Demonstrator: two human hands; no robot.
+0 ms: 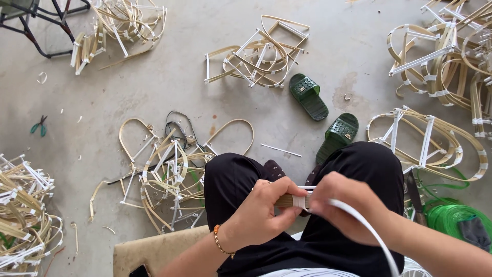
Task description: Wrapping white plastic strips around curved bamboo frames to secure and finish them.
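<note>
White strip [359, 218] pinched by our right hand [346, 205], left hand [261, 213] clamped on bamboo piece [284, 201]; slack grip risks unwinding.

Bright, soft daylight all over the grey floor [154, 92]. No glare. Only small, pale shadows, tucked close under the green slippers [308, 96] and the bent cane frames [259, 51]. Sharp in the middle. A bit blurry on the right hand [348, 208] and the white strip [366, 231]. Stretched and curved near the far corners.
</note>
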